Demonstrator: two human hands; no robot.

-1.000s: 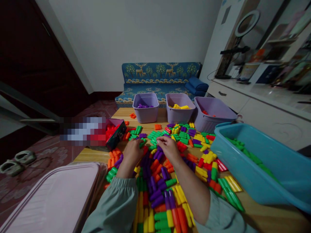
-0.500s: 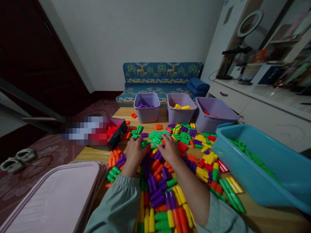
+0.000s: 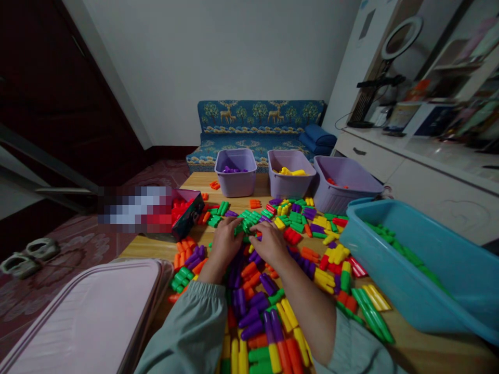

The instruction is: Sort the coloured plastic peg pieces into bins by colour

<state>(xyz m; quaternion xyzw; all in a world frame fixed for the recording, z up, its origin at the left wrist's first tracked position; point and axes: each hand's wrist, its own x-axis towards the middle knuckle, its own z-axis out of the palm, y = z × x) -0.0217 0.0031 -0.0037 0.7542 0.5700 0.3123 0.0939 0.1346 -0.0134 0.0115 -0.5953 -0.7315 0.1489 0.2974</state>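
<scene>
Green plastic building blocks lie in a cluster between my two hands, in the middle of the heap. My left hand is curled against the cluster's left side, with its fingers bent over green pieces. From the right, my right hand closes in on the same cluster, thumb and fingers bent at its near edge. Parts of both hands' fingertips are hidden. Purple blocks and orange ones lie below my hands, with yellow blocks nearer to me.
At the table's back stand a lilac bin with purple blocks, another bin with yellow and a third bin with red. A blue tub holds green blocks at right. On the left are a box of red blocks and a pale lid.
My left hand has shifted right, and both hands have drawn closer together around the green blocks. The bins have stayed in place.
</scene>
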